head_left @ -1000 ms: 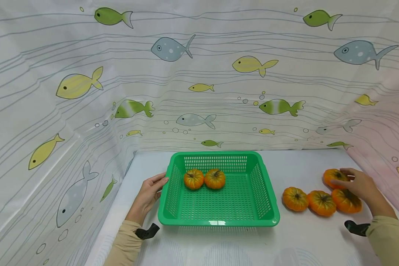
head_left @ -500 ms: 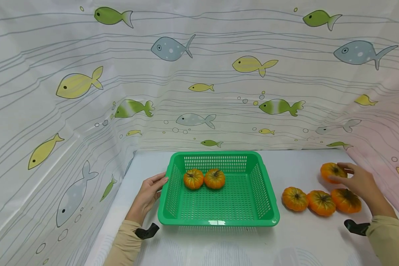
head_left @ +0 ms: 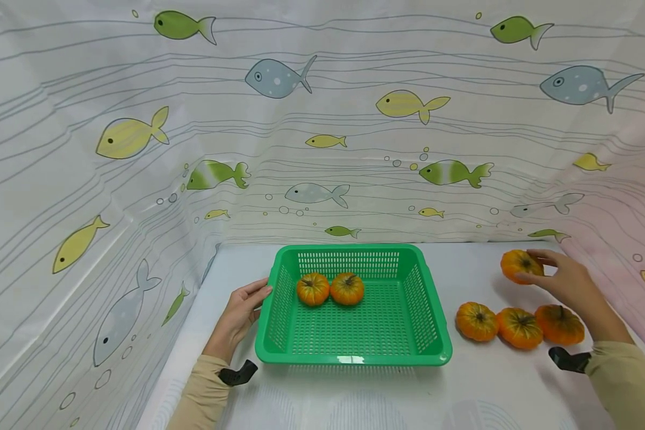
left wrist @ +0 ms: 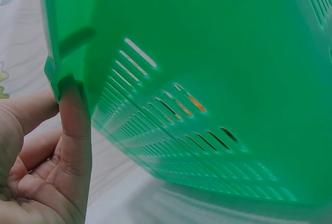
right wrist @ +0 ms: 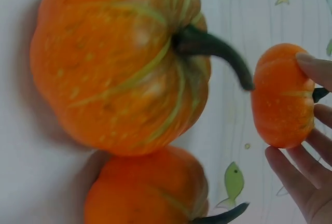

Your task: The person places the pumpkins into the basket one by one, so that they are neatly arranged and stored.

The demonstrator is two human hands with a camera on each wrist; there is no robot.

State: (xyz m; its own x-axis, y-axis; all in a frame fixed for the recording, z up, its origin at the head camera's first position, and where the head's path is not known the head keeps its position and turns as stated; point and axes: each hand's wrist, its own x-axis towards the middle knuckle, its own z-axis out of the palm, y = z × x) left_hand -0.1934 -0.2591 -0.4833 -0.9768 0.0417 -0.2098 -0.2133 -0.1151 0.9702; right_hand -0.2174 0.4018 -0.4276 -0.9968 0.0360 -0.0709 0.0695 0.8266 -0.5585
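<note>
A green plastic basket (head_left: 355, 360) stands mid-table, with two small orange pumpkins (head_left: 347, 289) side by side in its back left part. My left hand (head_left: 239, 316) grips the basket's left rim; the left wrist view shows fingers pinching the rim (left wrist: 53, 76). Over the table at the right, my right hand (head_left: 564, 283) holds another small pumpkin (head_left: 518, 266) by its side, fingers spread around it. In the right wrist view this held pumpkin (right wrist: 282, 97) appears beyond two larger-looking pumpkins, the nearer one (right wrist: 119, 68) with a curved dark stem.
A row of three pumpkins (head_left: 520, 328) lies on the white table to the right of the basket. A fish-patterned sheet (head_left: 365, 197) forms walls behind and on both sides. Black wrist mounts (head_left: 568, 360) stick out at both sleeves.
My right hand has lifted the pumpkin from behind the row and carried it left and away from me. The left hand and the basket have stayed in place.
</note>
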